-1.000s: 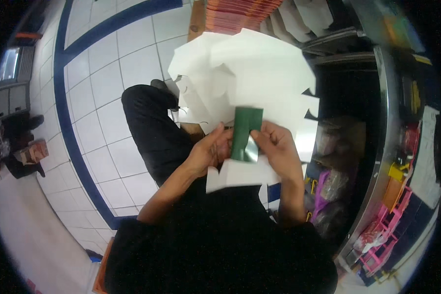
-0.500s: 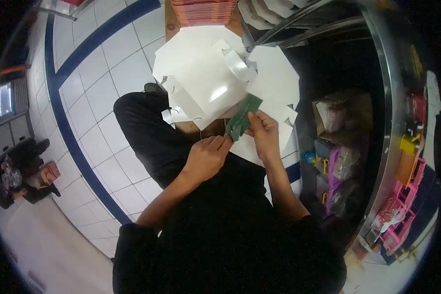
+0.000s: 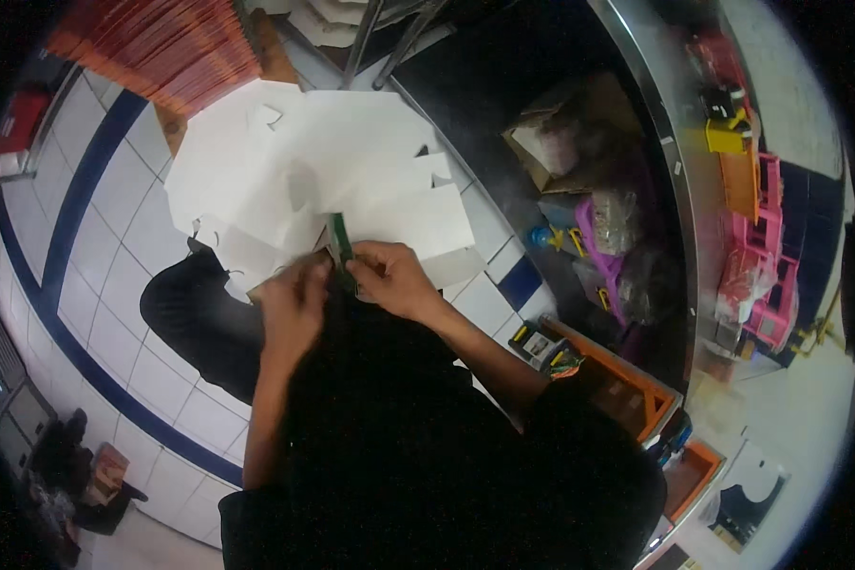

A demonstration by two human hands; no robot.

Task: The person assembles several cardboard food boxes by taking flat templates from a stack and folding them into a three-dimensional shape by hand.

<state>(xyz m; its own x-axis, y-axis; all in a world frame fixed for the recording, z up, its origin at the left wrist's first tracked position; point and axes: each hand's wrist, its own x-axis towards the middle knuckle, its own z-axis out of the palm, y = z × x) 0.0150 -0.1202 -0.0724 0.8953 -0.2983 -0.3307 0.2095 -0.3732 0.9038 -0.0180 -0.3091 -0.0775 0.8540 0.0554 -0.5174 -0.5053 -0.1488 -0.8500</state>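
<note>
**Both hands pinching a green card over white die-cut sheets**

Your left hand (image 3: 294, 302) and right hand (image 3: 389, 277) meet in the middle of the view, just above your lap. Between them sits a small green card (image 3: 339, 237), seen nearly edge-on, standing upright. Right hand: fingers curled closed, thumb and forefinger clamped on the card's lower right side. Left hand: fingers bent in, tips touching the card's lower left edge; it looks like a pinch, though blur hides the exact contact.

The card sits in front of a pile of white die-cut cardboard sheets (image 3: 323, 180), flat and overlapping, spread on the floor ahead of your knees. Some sheets show notched tabs and small cut-out slots. The lowest sheet edges run just behind your knuckles.

Behind the sheets, upper left, is a stack of red-orange flat pieces (image 3: 161, 47), fanned like shingles. The floor is white tile (image 3: 114, 190) with a dark blue stripe curving along the left.

Your dark trouser leg (image 3: 199, 318) pokes out left of your left hand. To the right there's a dark shelf unit (image 3: 579, 190) with a brown cardboard box (image 3: 560, 142), bagged items and pink plastic bins (image 3: 760, 237). Orange trays (image 3: 627, 380) sit lower right, near your right elbow.
</note>
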